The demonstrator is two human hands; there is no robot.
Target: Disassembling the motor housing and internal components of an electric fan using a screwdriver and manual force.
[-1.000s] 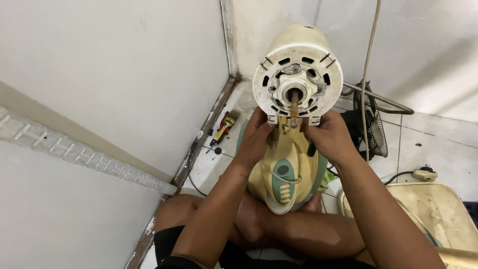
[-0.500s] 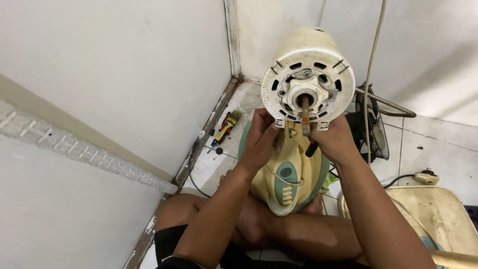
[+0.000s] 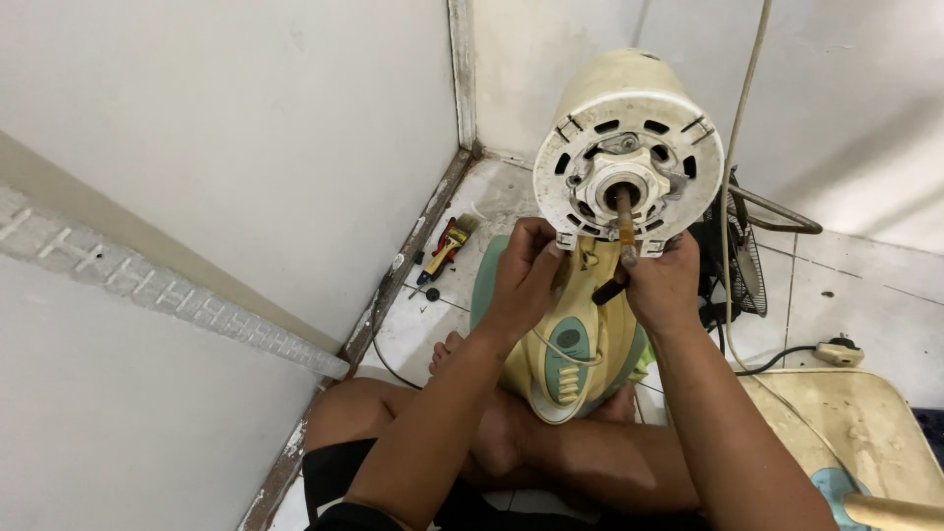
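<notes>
Hands meet under the round cream motor housing point(image 3: 629, 147) of a table fan, seen from the head camera. The housing fills the upper middle, its vented face turned to the viewer, with a rusty shaft point(image 3: 623, 221) jutting from the white hub at its centre. The left hand point(image 3: 523, 275) sits at 7 o'clock of the housing, fingers curled shut against its lower rim and the fan's neck. The right hand point(image 3: 664, 285) sits at 5 o'clock, closed around a dark tool handle point(image 3: 611, 290) that pokes out toward the left hand; what the tool's tip meets is hidden behind the shaft. Below both hands, at 6 o'clock, the fan's yellow stand with its green button panel point(image 3: 568, 359) rests between the person's crossed bare legs.

White floor tiles point(image 3: 865, 305) are grimy, and plain pale walls meet in a corner at 12 o'clock. By the left wall, at 9 o'clock of the left hand, lie a red-and-yellow screwdriver point(image 3: 442, 248) and loose screws. A wire fan guard point(image 3: 742, 261) leans just right of the right hand, and a cord point(image 3: 737, 128) hangs down beside the housing. A second cream fan base point(image 3: 865, 433) lies at lower right.
</notes>
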